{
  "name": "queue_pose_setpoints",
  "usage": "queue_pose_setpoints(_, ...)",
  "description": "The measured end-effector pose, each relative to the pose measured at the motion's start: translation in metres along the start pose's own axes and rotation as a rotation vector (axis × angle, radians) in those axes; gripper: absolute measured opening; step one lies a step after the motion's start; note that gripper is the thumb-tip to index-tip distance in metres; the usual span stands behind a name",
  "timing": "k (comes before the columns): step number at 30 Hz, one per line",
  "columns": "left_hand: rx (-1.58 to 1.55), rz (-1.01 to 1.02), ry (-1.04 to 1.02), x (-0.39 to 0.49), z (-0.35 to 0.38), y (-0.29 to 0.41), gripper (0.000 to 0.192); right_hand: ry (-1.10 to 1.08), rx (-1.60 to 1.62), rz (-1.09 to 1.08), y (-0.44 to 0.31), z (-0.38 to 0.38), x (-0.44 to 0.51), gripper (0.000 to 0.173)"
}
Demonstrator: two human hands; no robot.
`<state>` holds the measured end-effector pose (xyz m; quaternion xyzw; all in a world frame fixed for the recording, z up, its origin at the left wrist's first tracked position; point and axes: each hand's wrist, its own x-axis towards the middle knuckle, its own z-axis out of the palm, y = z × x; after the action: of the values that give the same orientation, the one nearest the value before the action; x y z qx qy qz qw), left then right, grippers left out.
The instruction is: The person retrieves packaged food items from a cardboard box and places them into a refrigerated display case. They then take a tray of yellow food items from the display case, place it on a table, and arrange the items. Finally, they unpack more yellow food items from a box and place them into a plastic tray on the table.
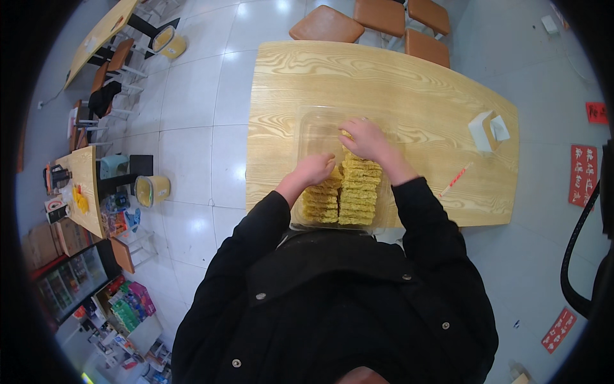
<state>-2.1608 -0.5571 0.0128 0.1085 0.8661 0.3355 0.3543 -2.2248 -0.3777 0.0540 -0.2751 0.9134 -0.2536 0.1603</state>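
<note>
A clear plastic container (312,122) sits on the wooden table near its front edge, close to my body. Inside it, yellow dried noodle cakes stand packed in two rows, a shorter left row (320,204) and a longer right row (359,192). My right hand (364,138) is over the far end of the right row, thumb and fingers around a noodle cake (346,134). At the far end of the left row is my left hand (315,169) with its fingers curled. The hand itself hides whatever may be in its grasp.
On the right of the wooden table (407,81) are a tissue box (483,132) and a red-and-white stick-like packet (454,181). Brown-topped stools (327,24) stand beyond the far edge. Off to the left are a yellowish bin (152,190) and another table (86,192).
</note>
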Motion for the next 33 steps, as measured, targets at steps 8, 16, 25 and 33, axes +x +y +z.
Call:
queue_pose_setpoints(8, 0.245, 0.035, -0.067, 0.009, 0.006, 0.003, 0.036, -0.347, -0.114, 0.207, 0.041, 0.025, 0.021, 0.043)
queue_pose_setpoints(16, 0.352, 0.028, -0.136, 0.021, 0.001, 0.011, 0.040, -0.399, -0.068, 0.236, 0.048, 0.005, 0.017, 0.048)
queue_pose_setpoints(25, 0.356, 0.067, -0.089, 0.011, 0.002, 0.017, 0.041, -0.159, -0.160, 0.317, 0.033, -0.006, -0.018, 0.043)
queue_pose_setpoints(33, 0.322, 0.137, -0.032, 0.005, 0.005, 0.020, 0.041, -0.024, -0.218, 0.305, 0.034, 0.009, -0.044, 0.042)
